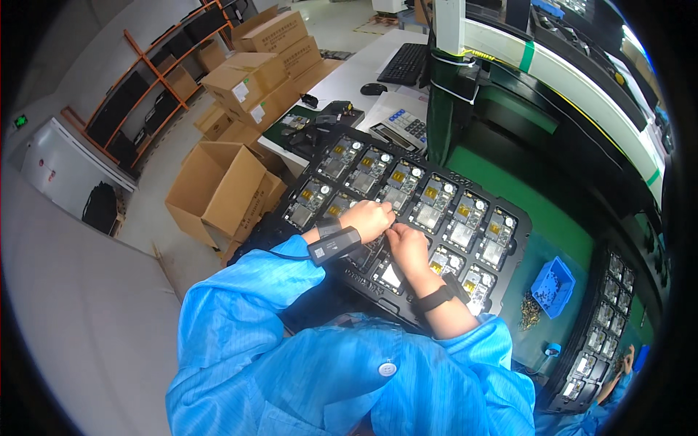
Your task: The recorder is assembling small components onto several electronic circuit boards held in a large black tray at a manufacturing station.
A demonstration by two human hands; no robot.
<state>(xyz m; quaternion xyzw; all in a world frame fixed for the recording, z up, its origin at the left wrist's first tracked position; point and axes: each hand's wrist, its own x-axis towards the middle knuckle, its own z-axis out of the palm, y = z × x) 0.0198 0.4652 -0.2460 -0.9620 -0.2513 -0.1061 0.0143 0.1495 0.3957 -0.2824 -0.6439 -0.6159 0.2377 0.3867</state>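
Observation:
A large black tray [511, 263] lies before me, its compartments holding small circuit boards [463, 231] with silver shields, amber patches and round white parts. Over its middle, my left hand [368, 220] is closed, thumb and fingers drawn together at a board. My right hand [408, 248] comes in beside it, also closed, its fingertips almost meeting the left ones. Whatever is between the fingers of either hand is too small or hidden to make out. Below the hands, a board [389, 276] is partly covered by the right hand.
Behind the tray are a calculator [408, 128], a mouse [374, 89] and a keyboard [402, 64]. Cardboard boxes [247, 76] stand at left. To the right sit a blue bin [554, 287], small loose parts [530, 312], another board tray [603, 320] and another person's hand [627, 361].

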